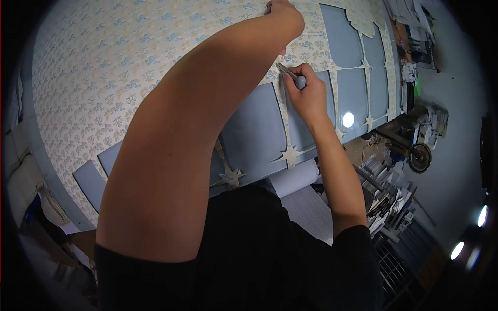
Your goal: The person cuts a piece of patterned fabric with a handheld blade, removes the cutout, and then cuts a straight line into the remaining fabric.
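Note:
A large cream sheet (93,78) printed with small blue and tan motifs lies over a blue-grey tabletop (254,124), which shows through several cut-out panels. My right hand (308,90) is closed around a short grey-handled knife (299,81), its metal tip at the sheet beside a narrow strip between openings. Stretched across the sheet, my left arm ends in my left hand (281,7) near the far edge of the view. That hand rests on or just over the sheet; its fingers are mostly hidden behind the bent wrist. Star-shaped parts (290,155) of the sheet lie along the near edge.
Below the near table edge is a white roll (293,179) with pale patterned material (308,210) hanging from it. Stacks of papers and clutter (389,199) stand at right, near a round dark-rimmed object (419,157). A light reflects off the tabletop.

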Tool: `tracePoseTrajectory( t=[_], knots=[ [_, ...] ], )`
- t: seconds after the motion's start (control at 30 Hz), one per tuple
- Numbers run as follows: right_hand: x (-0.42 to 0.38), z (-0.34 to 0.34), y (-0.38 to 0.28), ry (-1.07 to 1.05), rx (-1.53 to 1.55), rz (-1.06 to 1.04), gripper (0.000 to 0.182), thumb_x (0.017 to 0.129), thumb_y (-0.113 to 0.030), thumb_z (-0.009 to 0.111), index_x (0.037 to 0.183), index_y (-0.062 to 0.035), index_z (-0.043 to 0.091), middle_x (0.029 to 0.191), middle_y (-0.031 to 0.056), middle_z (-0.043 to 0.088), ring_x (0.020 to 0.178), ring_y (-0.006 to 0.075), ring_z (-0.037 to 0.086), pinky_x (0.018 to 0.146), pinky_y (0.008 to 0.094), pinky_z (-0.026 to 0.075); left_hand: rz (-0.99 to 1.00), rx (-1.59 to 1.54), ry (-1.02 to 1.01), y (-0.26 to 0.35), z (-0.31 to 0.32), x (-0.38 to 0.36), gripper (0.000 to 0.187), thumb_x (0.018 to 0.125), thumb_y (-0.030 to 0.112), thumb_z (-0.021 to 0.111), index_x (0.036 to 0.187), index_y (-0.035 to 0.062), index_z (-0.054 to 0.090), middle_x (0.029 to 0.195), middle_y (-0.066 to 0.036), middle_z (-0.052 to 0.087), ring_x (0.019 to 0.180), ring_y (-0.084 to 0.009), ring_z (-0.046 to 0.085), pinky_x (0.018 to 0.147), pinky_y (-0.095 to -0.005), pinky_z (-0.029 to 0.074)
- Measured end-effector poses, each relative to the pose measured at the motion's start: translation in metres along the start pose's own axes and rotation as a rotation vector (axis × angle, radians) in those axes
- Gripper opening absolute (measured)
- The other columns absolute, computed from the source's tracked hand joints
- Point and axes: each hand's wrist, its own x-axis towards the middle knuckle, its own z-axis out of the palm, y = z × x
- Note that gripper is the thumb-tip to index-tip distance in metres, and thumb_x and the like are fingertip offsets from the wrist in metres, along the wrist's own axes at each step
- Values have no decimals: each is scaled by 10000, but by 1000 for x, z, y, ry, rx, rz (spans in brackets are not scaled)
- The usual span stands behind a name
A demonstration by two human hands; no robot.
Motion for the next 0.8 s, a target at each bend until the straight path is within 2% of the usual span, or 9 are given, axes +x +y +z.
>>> tracePoseTrajectory(
  t=[0.17, 0.3, 0.47, 0.8],
  knots=[
    [-6, 17, -10, 153, -90, 11, 187, 915, -147, 779, 962, -29, 642, 857, 159, 754, 776, 344, 748, 705, 359, 570, 39, 6, -54, 5, 5, 12, 640, 696, 293, 943, 1190, 87, 593, 1321, -122, 616, 1232, -325, 592, 935, -466, 522],
    [-2, 30, -11, 231, -23, 9, 184, 914, -142, 772, 951, -27, 632, 866, 173, 755, 794, 360, 751, 710, 374, 573, 49, 12, -92, 2, 10, 15, 634, 697, 292, 942, 1185, 86, 593, 1315, -122, 620, 1228, -325, 595, 932, -466, 522],
    [16, 43, -24, 282, -63, 143, 182, 913, -148, 765, 952, -24, 638, 894, 184, 762, 820, 365, 755, 725, 385, 582, 61, 12, -131, 3, 15, 21, 627, 700, 292, 941, 1179, 85, 594, 1308, -123, 625, 1222, -324, 599, 928, -465, 522],
    [57, 59, -31, 351, -53, 143, 203, 904, -177, 773, 961, -30, 645, 856, 202, 749, 810, 379, 748, 723, 423, 579, 90, 24, -166, 1, 4, 37, 614, 704, 292, 939, 1167, 83, 595, 1295, -123, 636, 1212, -323, 607, 921, -463, 523]
  ],
)
